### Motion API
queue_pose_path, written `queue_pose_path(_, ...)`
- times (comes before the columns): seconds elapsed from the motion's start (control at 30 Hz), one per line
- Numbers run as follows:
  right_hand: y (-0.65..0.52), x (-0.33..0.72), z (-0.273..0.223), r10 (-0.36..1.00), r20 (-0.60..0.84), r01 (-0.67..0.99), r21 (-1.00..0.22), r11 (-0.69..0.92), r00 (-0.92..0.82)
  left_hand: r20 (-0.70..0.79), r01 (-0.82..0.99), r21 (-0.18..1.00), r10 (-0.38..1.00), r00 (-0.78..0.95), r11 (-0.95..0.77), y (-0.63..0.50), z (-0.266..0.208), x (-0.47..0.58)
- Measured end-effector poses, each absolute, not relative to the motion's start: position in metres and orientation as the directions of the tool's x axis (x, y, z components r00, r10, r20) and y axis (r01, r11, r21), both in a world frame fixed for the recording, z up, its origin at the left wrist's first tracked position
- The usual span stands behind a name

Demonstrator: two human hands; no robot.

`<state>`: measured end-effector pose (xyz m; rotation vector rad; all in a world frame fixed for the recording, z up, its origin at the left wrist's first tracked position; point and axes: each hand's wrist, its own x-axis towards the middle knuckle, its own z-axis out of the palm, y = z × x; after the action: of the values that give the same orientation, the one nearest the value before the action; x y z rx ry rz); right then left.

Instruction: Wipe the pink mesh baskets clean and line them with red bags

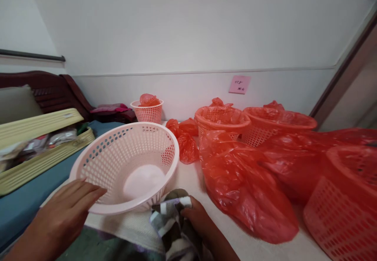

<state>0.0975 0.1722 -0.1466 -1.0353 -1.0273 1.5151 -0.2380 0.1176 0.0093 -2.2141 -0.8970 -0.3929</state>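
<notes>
A large pale pink plastic laundry basket stands on the white-covered surface in front of me, with nothing inside. My left hand rests over its near-left rim, fingers bent across the edge; the thumb is hidden. Just right of the basket, my right hand is closed around a striped cloth in grey, white and dark brown. The cloth hangs bunched below the hand, near the basket's outer wall, and its lower part runs out of view.
To the right lie red plastic bags and baskets lined with red bags. A small basket holding a red bag stands behind. At left are a yellow slatted tray and a wooden headboard. A pink note is on the wall.
</notes>
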Motion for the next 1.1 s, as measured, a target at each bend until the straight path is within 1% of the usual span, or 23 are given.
queue_pose_path(0.07,0.178,0.1,-0.146,0.976,-0.158,-0.232,-0.954,-0.19,-0.151,0.487,0.678,-0.531,0.472,0.735,-0.507,0.121,0.013,-0.251)
queue_pose_path(0.17,0.184,0.102,-0.143,0.964,-0.199,-0.299,-0.922,-0.246,-0.178,0.48,0.677,-0.556,0.478,0.735,-0.483,0.126,0.008,-0.277)
queue_pose_path(0.23,0.185,0.101,-0.141,0.959,-0.209,-0.335,-0.904,-0.265,-0.194,0.499,0.694,-0.543,0.482,0.72,-0.474,0.127,0.001,-0.293)
queue_pose_path(0.37,0.184,0.098,-0.136,0.955,-0.22,-0.344,-0.897,-0.278,-0.198,0.53,0.754,-0.445,0.537,0.656,-0.483,0.123,-0.012,-0.301)
queue_pose_path(0.53,0.184,0.1,-0.124,0.958,-0.201,-0.375,-0.888,-0.265,-0.202,0.576,0.864,-0.297,0.645,0.502,-0.407,0.118,-0.013,-0.275)
queue_pose_path(0.63,0.184,0.105,-0.116,0.96,-0.195,-0.398,-0.88,-0.261,-0.199,0.573,0.875,-0.269,0.663,0.482,-0.403,0.122,-0.011,-0.264)
queue_pose_path(0.67,0.184,0.108,-0.115,0.958,-0.186,-0.406,-0.875,-0.264,-0.22,0.573,0.871,-0.26,0.66,0.486,-0.416,0.124,-0.011,-0.262)
queue_pose_path(0.73,0.183,0.113,-0.114,0.929,-0.168,-0.408,-0.862,-0.3,-0.329,0.587,0.875,-0.196,0.662,0.466,-0.442,0.129,-0.011,-0.257)
queue_pose_path(0.83,0.179,0.119,-0.117,0.804,-0.161,-0.324,-0.856,-0.403,-0.573,0.634,0.884,-0.067,0.665,0.395,-0.462,0.133,-0.01,-0.245)
queue_pose_path(0.9,0.175,0.119,-0.12,0.703,-0.181,-0.223,-0.869,-0.442,-0.688,0.656,0.872,-0.036,0.647,0.389,-0.488,0.135,-0.009,-0.233)
queue_pose_path(1.0,0.17,0.114,-0.127,0.613,-0.226,-0.072,-0.904,-0.422,-0.757,0.673,0.846,-0.009,0.622,0.4,-0.534,0.136,-0.006,-0.21)
queue_pose_path(1.1,0.167,0.104,-0.136,0.527,-0.22,0.019,-0.933,-0.361,-0.821,0.662,0.801,0.04,0.616,0.427,-0.598,0.135,-0.001,-0.183)
